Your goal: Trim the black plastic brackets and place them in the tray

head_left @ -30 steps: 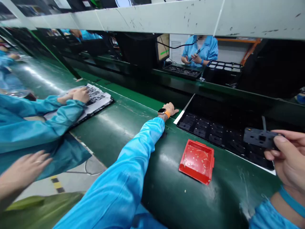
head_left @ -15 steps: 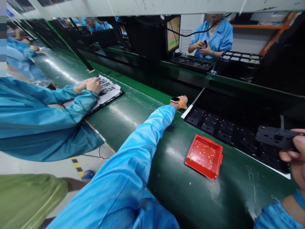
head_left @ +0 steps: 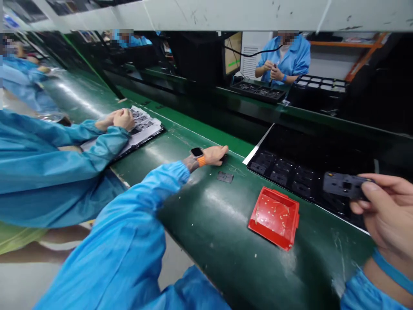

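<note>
My right hand (head_left: pixel 387 206) grips a flat black plastic phone frame (head_left: pixel 342 184) between thumb and fingers, above the edge of a black moulded tray (head_left: pixel 277 172). My left hand (head_left: pixel 214 155), with an orange-banded watch on its wrist, is closed low over the green bench. Something dark shows under its fingertips, too hidden to name. Just in front of that hand a small dark plate (head_left: pixel 225 177) lies flat on the bench. A red box (head_left: pixel 274 243) with tiny pale bits inside stands between my hands.
To the left, a co-worker in a blue smock (head_left: pixel 58 155) works over a tray of parts (head_left: pixel 142 122). Across the bench another person (head_left: pixel 285 60) handles a small object beside a black tray (head_left: pixel 258 90). A pale beam (head_left: pixel 226 17) runs overhead.
My left hand has moved back and left from near the tray's corner, uncovering the small plate on the bench. My right hand has come further left into view, still holding the phone frame.
</note>
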Action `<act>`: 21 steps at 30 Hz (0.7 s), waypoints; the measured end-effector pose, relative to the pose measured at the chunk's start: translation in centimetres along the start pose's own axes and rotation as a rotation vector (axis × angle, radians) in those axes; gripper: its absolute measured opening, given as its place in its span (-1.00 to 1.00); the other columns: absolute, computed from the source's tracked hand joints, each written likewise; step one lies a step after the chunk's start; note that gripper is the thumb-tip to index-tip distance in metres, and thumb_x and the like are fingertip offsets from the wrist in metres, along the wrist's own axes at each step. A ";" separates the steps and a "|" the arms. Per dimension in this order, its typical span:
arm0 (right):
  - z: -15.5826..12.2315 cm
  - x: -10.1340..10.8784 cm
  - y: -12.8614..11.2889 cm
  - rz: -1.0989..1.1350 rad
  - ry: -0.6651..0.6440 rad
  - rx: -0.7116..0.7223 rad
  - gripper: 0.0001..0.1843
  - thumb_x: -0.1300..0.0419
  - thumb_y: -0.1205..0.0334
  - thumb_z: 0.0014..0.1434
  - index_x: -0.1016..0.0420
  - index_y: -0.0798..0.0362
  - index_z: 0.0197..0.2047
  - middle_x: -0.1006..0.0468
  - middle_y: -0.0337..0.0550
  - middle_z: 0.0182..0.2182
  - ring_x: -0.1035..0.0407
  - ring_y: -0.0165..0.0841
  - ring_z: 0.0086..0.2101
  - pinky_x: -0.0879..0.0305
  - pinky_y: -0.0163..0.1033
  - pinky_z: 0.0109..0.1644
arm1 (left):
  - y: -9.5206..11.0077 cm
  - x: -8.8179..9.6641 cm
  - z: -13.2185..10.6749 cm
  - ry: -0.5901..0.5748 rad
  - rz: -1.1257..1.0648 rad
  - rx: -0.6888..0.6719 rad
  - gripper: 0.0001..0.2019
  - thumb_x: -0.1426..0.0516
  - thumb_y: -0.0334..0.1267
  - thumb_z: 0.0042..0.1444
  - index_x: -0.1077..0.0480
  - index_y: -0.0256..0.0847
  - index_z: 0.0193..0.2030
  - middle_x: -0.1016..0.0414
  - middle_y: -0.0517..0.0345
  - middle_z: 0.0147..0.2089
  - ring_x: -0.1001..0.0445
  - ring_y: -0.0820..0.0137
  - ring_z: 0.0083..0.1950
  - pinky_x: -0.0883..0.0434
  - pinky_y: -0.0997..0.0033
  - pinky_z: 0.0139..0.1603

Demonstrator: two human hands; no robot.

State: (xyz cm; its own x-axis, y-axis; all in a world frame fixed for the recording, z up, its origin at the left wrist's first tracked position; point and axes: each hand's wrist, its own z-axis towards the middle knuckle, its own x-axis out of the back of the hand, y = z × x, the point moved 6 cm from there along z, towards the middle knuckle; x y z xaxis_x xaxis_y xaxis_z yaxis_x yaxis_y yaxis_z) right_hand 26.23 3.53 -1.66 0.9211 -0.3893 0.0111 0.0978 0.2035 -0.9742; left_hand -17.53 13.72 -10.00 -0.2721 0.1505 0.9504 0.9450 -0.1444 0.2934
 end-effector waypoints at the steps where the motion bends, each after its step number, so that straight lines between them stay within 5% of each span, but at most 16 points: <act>1: -0.3 -0.9 -0.1 0.024 -0.055 -0.033 -0.75 -0.49 0.24 -0.07 -0.70 0.09 -0.26 -0.47 -0.17 -0.54 -0.31 -0.41 -0.63 -0.27 -0.29 -0.64 | -0.1 0.1 -1.4 0.009 -0.023 -0.030 -0.65 -0.23 -0.11 0.38 -0.45 -0.26 0.19 -0.53 -0.05 0.16 -0.57 0.20 0.09 -0.59 0.04 0.10; 5: -1.4 -3.7 -0.4 0.095 -0.194 -0.083 -0.74 -0.45 0.16 0.02 -0.63 0.07 -0.22 -0.46 -0.29 -0.49 -0.34 -0.48 -0.64 -0.29 -0.36 -0.61 | 2.8 1.8 -4.1 0.148 -0.169 -0.197 -0.67 -0.24 -0.09 0.36 -0.46 -0.26 0.12 -0.55 -0.03 0.11 -0.56 0.19 0.09 -0.55 -0.02 0.15; 7: -1.8 -4.7 -0.4 0.120 -0.244 -0.058 -0.74 -0.43 0.12 0.08 -0.60 0.07 -0.19 -0.46 -0.31 -0.47 -0.34 -0.50 -0.64 -0.32 -0.35 -0.58 | 6.8 2.8 -4.8 0.193 -0.282 -0.312 -0.71 -0.23 -0.04 0.29 -0.43 -0.11 0.05 -0.60 0.10 0.04 -0.58 0.15 0.07 -0.51 -0.10 0.20; 10: -2.4 -5.5 -0.4 0.155 -0.276 -0.026 -0.73 -0.40 0.10 0.16 -0.58 0.07 -0.15 -0.45 -0.33 -0.44 -0.37 -0.50 -0.62 -0.36 -0.35 -0.55 | 15.2 3.5 -5.9 0.139 -0.498 -0.491 -0.68 -0.17 -0.01 0.31 -0.36 -0.06 0.12 -0.66 0.13 -0.04 -0.64 0.26 -0.03 -0.58 0.16 0.06; 14: -3.1 -5.3 -0.6 0.174 -0.248 0.019 -0.75 -0.39 0.11 0.20 -0.56 0.06 -0.12 -0.47 -0.33 -0.43 -0.40 -0.49 -0.60 -0.39 -0.35 -0.53 | 22.9 3.4 -5.3 0.090 -1.181 -0.539 -0.64 -0.29 -0.12 0.15 -0.37 -0.20 0.02 -0.60 0.03 -0.13 -0.59 0.34 -0.17 -0.53 0.36 -0.16; 17: -2.7 -4.4 -0.7 0.163 -0.168 0.076 -0.79 -0.36 0.14 0.23 -0.57 0.05 -0.11 -0.46 -0.34 -0.46 -0.40 -0.48 -0.60 -0.40 -0.34 -0.50 | 23.2 3.7 -4.1 0.224 -1.412 -0.533 -0.75 -0.31 -0.19 0.10 -0.31 -0.18 -0.28 -0.49 0.16 -0.27 -0.45 0.46 -0.30 -0.43 0.46 -0.28; 21: -1.8 -3.3 -0.4 0.124 -0.129 0.075 -0.79 -0.37 0.15 0.22 -0.59 0.05 -0.11 -0.47 -0.34 -0.48 -0.42 -0.46 -0.58 -0.42 -0.32 -0.46 | 21.9 3.4 -4.3 0.028 -1.321 -0.609 -0.76 -0.27 -0.26 0.13 -0.25 -0.17 -0.39 -0.40 0.25 -0.40 -0.33 0.51 -0.41 -0.33 0.48 -0.35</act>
State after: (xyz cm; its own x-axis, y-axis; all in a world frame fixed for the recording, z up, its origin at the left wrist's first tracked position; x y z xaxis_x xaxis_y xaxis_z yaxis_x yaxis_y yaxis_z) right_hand 22.49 3.06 -1.72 0.9681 -0.2390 -0.0747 0.0036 0.3114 -0.9503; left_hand 1.43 6.87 0.09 -0.8754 0.4816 -0.0417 -0.2116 -0.3041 0.9289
